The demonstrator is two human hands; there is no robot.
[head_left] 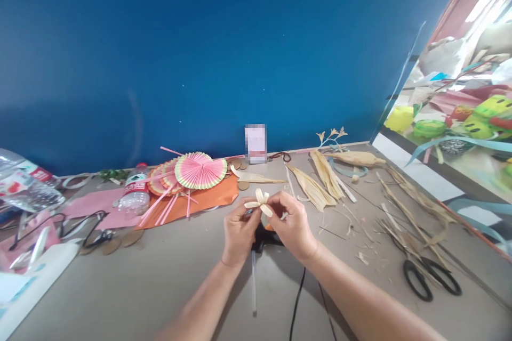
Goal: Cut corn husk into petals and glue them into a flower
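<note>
A small pale corn husk flower [262,202] with several spread petals is pinched between the fingertips of both hands. My left hand [241,232] is closed on it from the left. From the right, my right hand [294,226] grips it too, thumb and fingers together near the petals. Just under the hands lies a black glue gun [262,240], mostly hidden, with an orange part showing. A clear glue stick [253,290] sticks out toward me, and a black cord [298,298] runs to the near edge of the view.
Dried corn husks [312,186] and scraps lie to the right, with black-handled scissors [432,277] among them. A husk flower spray [332,136] rests near the blue wall [240,53]. Pink paper fans [201,170], a plastic bottle [135,192] and orange paper [216,194] are on the left.
</note>
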